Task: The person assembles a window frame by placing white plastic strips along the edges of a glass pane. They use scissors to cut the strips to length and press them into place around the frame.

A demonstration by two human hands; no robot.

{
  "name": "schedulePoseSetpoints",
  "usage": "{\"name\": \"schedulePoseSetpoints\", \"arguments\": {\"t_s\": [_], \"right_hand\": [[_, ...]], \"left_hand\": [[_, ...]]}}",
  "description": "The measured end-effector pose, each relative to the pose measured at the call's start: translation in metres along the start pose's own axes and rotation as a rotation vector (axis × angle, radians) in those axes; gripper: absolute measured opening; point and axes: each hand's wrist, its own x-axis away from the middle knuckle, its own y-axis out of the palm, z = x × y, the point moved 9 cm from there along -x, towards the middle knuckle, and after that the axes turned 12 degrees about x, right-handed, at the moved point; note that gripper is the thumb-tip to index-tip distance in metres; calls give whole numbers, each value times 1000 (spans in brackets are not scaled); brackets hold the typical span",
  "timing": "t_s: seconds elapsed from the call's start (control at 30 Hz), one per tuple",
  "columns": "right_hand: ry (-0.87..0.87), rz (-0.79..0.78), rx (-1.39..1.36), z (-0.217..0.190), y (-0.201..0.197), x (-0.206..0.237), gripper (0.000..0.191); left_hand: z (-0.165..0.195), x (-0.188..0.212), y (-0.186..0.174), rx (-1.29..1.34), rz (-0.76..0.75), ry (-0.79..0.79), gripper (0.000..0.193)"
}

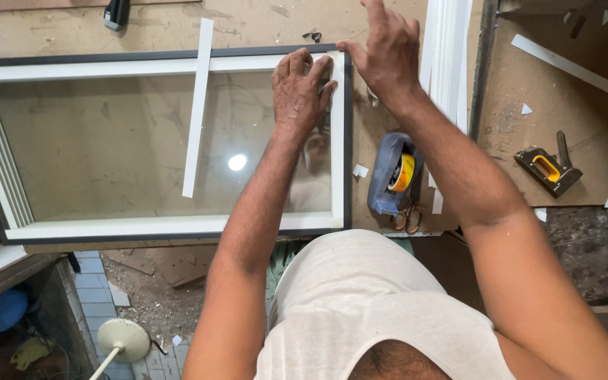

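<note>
A picture frame [107, 229] with a dark outer edge, white inner border and glass pane lies flat on the brown worktable. My left hand [300, 91] rests palm down on the glass at the frame's far right corner, fingers curled against the white border. My right hand [386, 51] is just beyond that same corner, fingers spread, thumb and fingertips touching the frame's corner edge. A loose white strip [197, 112] lies across the glass, left of my left hand.
A blue tape dispenser with a yellow roll [393, 174] sits right of the frame. A staple gun [547, 169] lies further right. White strips [446, 49] are stacked by my right wrist. A dark tool [116, 14] lies at the far edge. The floor below holds debris.
</note>
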Motion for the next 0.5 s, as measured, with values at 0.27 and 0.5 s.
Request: {"name": "schedulePoseSetpoints", "arguments": {"t_s": [0.27,0.5], "right_hand": [[504,170,-175,12,-117,204,20],[1103,80,-729,-28,-75,362,25]], "left_hand": [[-8,1,8,-110,-93,56,57],[-8,-8,7,-148,-229,57,73]]}}
